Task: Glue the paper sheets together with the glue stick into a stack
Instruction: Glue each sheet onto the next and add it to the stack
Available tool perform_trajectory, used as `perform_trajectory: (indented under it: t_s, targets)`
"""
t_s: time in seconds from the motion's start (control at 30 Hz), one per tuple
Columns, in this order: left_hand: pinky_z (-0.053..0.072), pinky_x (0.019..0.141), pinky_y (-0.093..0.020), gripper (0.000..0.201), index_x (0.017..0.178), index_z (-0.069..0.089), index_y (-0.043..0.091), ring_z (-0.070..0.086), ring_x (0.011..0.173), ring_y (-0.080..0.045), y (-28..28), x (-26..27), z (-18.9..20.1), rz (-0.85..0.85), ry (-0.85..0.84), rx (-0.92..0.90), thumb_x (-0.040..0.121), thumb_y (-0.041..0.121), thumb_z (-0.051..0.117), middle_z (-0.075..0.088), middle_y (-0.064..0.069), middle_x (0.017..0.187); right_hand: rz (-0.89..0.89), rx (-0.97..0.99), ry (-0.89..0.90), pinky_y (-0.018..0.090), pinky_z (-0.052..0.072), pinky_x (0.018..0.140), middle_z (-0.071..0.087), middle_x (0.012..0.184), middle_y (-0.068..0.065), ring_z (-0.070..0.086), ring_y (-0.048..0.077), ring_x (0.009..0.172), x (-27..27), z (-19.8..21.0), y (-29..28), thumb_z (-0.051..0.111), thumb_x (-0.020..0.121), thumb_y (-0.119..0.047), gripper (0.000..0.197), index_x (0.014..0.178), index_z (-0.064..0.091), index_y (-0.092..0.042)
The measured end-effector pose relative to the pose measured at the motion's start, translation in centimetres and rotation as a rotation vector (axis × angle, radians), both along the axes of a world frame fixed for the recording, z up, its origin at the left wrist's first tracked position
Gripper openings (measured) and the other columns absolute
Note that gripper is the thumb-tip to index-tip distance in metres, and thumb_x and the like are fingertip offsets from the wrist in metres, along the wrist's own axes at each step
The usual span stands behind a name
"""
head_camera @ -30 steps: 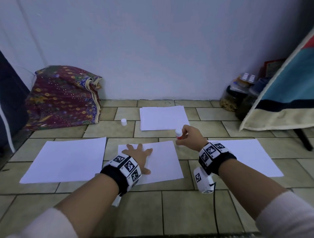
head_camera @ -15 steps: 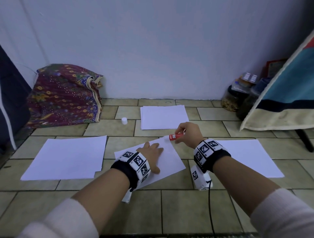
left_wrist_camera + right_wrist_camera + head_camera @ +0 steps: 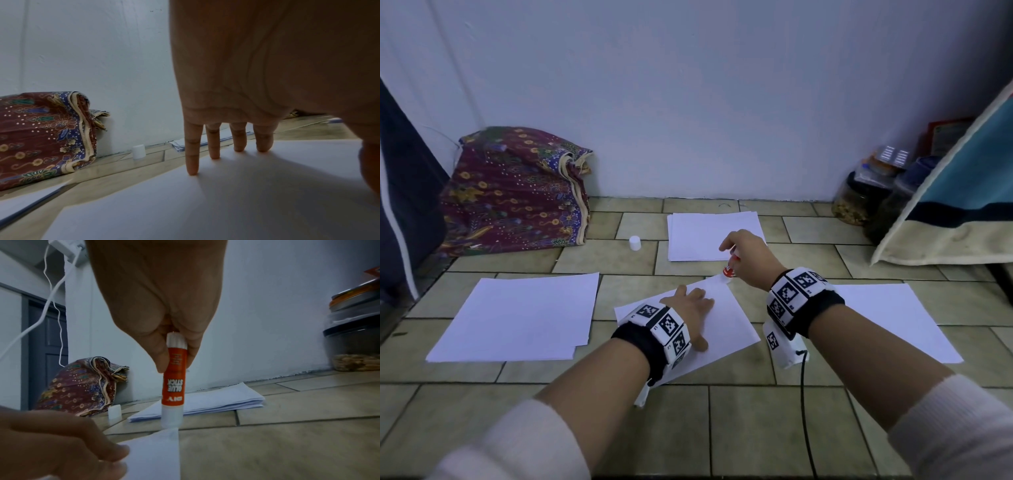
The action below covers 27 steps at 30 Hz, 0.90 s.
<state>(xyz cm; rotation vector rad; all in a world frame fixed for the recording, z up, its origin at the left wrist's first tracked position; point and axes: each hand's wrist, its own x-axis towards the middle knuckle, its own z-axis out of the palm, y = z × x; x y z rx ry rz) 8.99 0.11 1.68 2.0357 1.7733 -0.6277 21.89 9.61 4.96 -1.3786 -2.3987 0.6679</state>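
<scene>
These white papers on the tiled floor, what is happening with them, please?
A person is gluing sheets. The left hand presses flat on the middle white paper sheet on the floor. The right hand grips an orange-and-white glue stick, tip down on that sheet's far corner. Its small white cap stands apart, near another pile of white paper.

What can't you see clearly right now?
- Glue stick tip: right wrist view, blurred at the sheet corner; contact unclear.
- Left hand thumb: left wrist view, cut off at the right edge.
- Far paper stack: head view, sheet count too small to tell.
</scene>
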Motion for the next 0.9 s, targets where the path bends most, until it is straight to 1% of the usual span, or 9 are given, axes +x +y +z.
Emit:
perform_trajectory:
  t_s: [0.1,0.17,0.27,0.43,0.53,0.6,0.7,0.77,0.9]
  targets:
    - [0.039,0.104,-0.050,0.089,0.153,0.009,0.022,0.011,0.142,-0.028,-0.1,-0.1,-0.1,-0.009,0.000,0.009,0.086,0.051,0.061,0.008,0.000,0.159,-0.041,0.037,0.050,0.021,0.036,0.060,0.048,0.108,0.010,0.050,0.022,0.094,-0.4,0.3,-0.1,0.060,0.079,0.009,0.027,0.103,0.061,-0.002]
    - [0.039,0.104,-0.049,0.089,0.153,0.008,0.022,0.011,0.142,-0.028,-0.2,-0.1,-0.2,-0.012,0.001,0.013,0.087,0.050,0.061,0.007,0.000,0.159,-0.080,0.021,0.056,0.016,0.035,0.054,0.048,0.100,0.006,0.048,0.018,0.088,-0.5,0.6,-0.1,0.073,0.071,0.005,0.026,0.094,0.064,-0.003]
    - [0.038,0.105,-0.049,0.089,0.154,0.006,0.023,0.010,0.142,-0.028,-0.2,-0.1,-0.1,-0.014,0.010,0.009,0.088,0.050,0.060,0.005,0.000,0.160,-0.070,-0.020,0.054,0.018,0.038,0.056,0.056,0.090,0.002,0.051,0.016,0.083,-0.7,0.7,-0.2,0.080,0.065,-0.003,0.028,0.090,0.068,-0.005]
    - [0.037,0.106,-0.049,0.089,0.154,0.006,0.023,0.011,0.142,-0.029,-0.2,-0.1,-0.1,-0.017,0.010,0.010,0.088,0.049,0.060,0.006,0.000,0.159,-0.052,-0.028,0.097,0.023,0.041,0.068,0.067,0.094,0.007,0.055,0.016,0.082,-0.6,0.1,-0.6,0.080,0.067,-0.005,0.030,0.095,0.072,-0.006]
    - [0.036,0.107,-0.049,0.090,0.154,0.006,0.023,0.011,0.142,-0.029,-0.3,-0.1,-0.1,-0.019,0.007,0.019,0.088,0.049,0.060,0.006,0.000,0.159,-0.042,-0.029,0.103,0.021,0.040,0.062,0.059,0.082,-0.002,0.054,0.015,0.082,-0.7,0.1,-0.7,0.079,0.069,-0.004,0.029,0.096,0.071,-0.006]
    - [0.036,0.107,-0.049,0.090,0.154,0.006,0.023,0.010,0.143,-0.028,-0.3,-0.1,-0.1,-0.017,0.010,0.023,0.088,0.049,0.061,0.006,0.000,0.160,-0.027,-0.025,0.093,0.023,0.044,0.067,0.051,0.077,-0.008,0.052,0.015,0.084,-0.9,0.2,-0.8,0.077,0.071,-0.003,0.028,0.097,0.071,-0.006]
    - [0.038,0.106,-0.048,0.090,0.154,0.007,0.023,0.010,0.142,-0.028,-0.2,-0.1,-0.1,-0.022,0.010,0.028,0.087,0.050,0.061,0.008,0.000,0.159,-0.008,-0.018,0.074,0.032,0.050,0.081,0.054,0.091,-0.001,0.052,0.018,0.091,-1.0,0.0,-0.8,0.074,0.074,-0.002,0.027,0.100,0.069,-0.007]
    - [0.038,0.105,-0.047,0.089,0.153,0.007,0.024,0.010,0.142,-0.028,-0.1,-0.3,-0.2,-0.032,0.017,0.032,0.087,0.051,0.060,0.007,0.001,0.159,0.016,-0.007,0.052,0.033,0.049,0.084,0.057,0.099,0.004,0.051,0.019,0.093,-1.2,-0.2,-0.9,0.070,0.078,-0.001,0.025,0.102,0.067,-0.006]
    - [0.037,0.106,-0.046,0.089,0.153,0.005,0.027,0.008,0.143,-0.028,0.0,-0.6,-0.4,-0.054,0.043,0.027,0.087,0.053,0.058,-0.005,0.003,0.161,0.117,-0.012,-0.057,0.028,0.044,0.070,0.066,0.102,0.013,0.055,0.023,0.092,-1.3,0.1,-1.1,0.060,0.086,-0.001,0.022,0.107,0.060,-0.004]
